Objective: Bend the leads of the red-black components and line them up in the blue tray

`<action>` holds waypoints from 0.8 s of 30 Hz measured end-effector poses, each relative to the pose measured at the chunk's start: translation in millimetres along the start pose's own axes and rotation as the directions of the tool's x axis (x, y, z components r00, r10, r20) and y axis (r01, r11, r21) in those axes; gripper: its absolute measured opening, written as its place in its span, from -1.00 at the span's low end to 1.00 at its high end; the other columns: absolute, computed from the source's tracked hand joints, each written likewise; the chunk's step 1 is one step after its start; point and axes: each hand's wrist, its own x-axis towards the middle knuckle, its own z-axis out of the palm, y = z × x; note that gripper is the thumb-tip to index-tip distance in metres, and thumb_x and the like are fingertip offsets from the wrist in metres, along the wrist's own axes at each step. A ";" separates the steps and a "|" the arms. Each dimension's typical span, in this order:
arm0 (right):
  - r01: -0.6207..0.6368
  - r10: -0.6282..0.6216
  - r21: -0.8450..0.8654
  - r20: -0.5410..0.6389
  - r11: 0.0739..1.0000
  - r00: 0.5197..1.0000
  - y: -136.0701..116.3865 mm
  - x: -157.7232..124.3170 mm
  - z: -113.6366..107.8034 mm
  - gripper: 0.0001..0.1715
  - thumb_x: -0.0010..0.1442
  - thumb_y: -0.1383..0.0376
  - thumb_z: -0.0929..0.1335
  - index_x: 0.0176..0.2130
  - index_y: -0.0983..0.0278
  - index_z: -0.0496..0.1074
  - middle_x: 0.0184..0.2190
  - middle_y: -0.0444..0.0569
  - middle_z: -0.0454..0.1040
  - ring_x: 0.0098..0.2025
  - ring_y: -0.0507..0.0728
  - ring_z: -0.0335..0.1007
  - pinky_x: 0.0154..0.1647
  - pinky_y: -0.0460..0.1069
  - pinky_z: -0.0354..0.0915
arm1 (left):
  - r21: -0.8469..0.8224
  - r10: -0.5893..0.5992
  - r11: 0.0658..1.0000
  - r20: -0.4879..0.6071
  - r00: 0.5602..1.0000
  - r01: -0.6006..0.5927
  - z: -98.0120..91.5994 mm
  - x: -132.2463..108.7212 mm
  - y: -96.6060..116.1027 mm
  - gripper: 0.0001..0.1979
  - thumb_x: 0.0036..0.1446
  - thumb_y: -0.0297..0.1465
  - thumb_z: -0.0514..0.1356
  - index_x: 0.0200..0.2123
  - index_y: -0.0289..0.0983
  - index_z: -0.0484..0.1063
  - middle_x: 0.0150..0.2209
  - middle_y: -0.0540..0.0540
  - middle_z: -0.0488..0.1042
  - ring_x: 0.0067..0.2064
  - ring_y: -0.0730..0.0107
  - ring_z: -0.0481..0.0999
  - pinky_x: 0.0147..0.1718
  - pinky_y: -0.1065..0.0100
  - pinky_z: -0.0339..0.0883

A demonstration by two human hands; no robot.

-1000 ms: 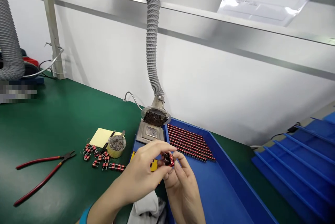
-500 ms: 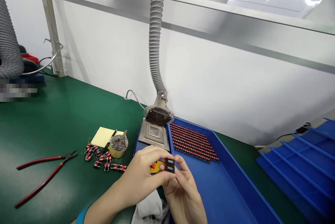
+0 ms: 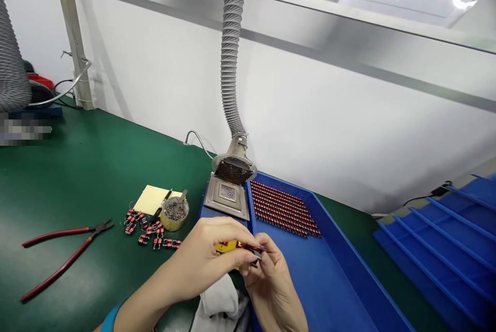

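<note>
My left hand (image 3: 207, 252) and my right hand (image 3: 273, 283) meet in front of me, fingertips pinched on a small black part (image 3: 254, 254). Fingers cover most of the part, and it is seen nearly edge-on. A yellow piece (image 3: 226, 247) with a red marking shows between the left thumb and fingers; its far end is hidden, and I cannot tell whether it touches the black part. Several small red-and-black coils (image 3: 144, 226) with wire ends lie loose left of my hands. A grey cloth (image 3: 219, 301) is below the hands.
Red-handled pliers (image 3: 73, 257) lie at left. A round tub (image 3: 174, 213) of grey scraps stands by yellow paper (image 3: 149, 199). A metal plate unit (image 3: 227, 195) sits beneath an extraction hose (image 3: 232, 63). Rows of coils (image 3: 284, 208) lie in a blue tray (image 3: 329, 275); blue ribbed panels (image 3: 445, 249) are right.
The black part has turned between my fingertips: its face with two pale rectangles showed before, and now mostly its edge shows. The whole view has shifted slightly.
</note>
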 end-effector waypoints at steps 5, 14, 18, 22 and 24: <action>-0.074 0.065 0.074 0.121 0.994 0.990 5.6 4.4 -4.5 -0.71 -0.16 0.29 0.61 -0.36 0.21 0.58 -0.44 -0.16 0.56 -0.46 -0.06 0.48 -0.37 -0.18 0.43 | -0.038 -0.006 0.999 -0.050 0.999 0.004 1.1 0.2 -0.3 -0.85 0.16 -0.54 0.22 -0.34 -0.25 0.59 -0.30 -0.05 0.55 -0.22 0.39 0.51 -0.21 0.46 0.33; -0.009 0.005 0.053 0.079 0.999 0.997 15.8 -1.1 7.8 -0.74 -0.16 0.30 0.61 -0.44 0.23 0.53 -0.45 -0.17 0.54 -0.44 -0.04 0.49 -0.27 -0.14 0.43 | -0.613 -0.389 0.773 -0.257 0.885 0.162 27.8 1.1 -11.1 -0.84 0.05 -0.33 0.35 -0.46 -0.31 0.55 -0.49 -0.02 0.50 -0.51 0.57 0.40 -0.59 0.61 0.21; 0.000 -0.005 0.047 0.105 0.999 0.994 13.7 -4.3 9.1 -0.75 -0.15 0.29 0.61 -0.45 0.20 0.53 -0.42 -0.16 0.56 -0.43 -0.04 0.49 -0.28 -0.16 0.43 | -0.734 -0.397 0.679 -0.358 0.845 0.008 31.0 -0.2 -6.8 -0.75 -0.04 -0.23 0.42 -0.50 -0.28 0.53 -0.51 0.03 0.51 -0.51 0.61 0.41 -0.54 0.64 0.29; -0.028 0.020 0.075 0.102 0.997 0.995 8.3 -5.9 8.1 -0.74 -0.15 0.31 0.60 -0.43 0.17 0.53 -0.35 -0.16 0.58 -0.40 -0.03 0.53 -0.31 -0.19 0.42 | -0.635 -0.307 0.758 -0.550 0.777 -0.150 11.4 -0.9 1.1 -0.82 -0.06 -0.23 0.44 -0.50 -0.19 0.56 -0.48 0.09 0.56 -0.35 0.58 0.50 -0.23 0.63 0.37; -0.029 0.022 0.098 0.072 0.995 0.997 7.4 -4.9 5.9 -0.72 -0.16 0.33 0.61 -0.41 0.15 0.53 -0.30 -0.18 0.58 -0.38 -0.05 0.53 -0.27 -0.20 0.42 | -0.565 -0.289 0.825 -0.455 0.842 -0.022 3.2 -0.3 3.0 -0.89 -0.01 -0.32 0.41 -0.35 -0.13 0.60 -0.34 0.06 0.61 -0.23 0.52 0.52 -0.19 0.59 0.38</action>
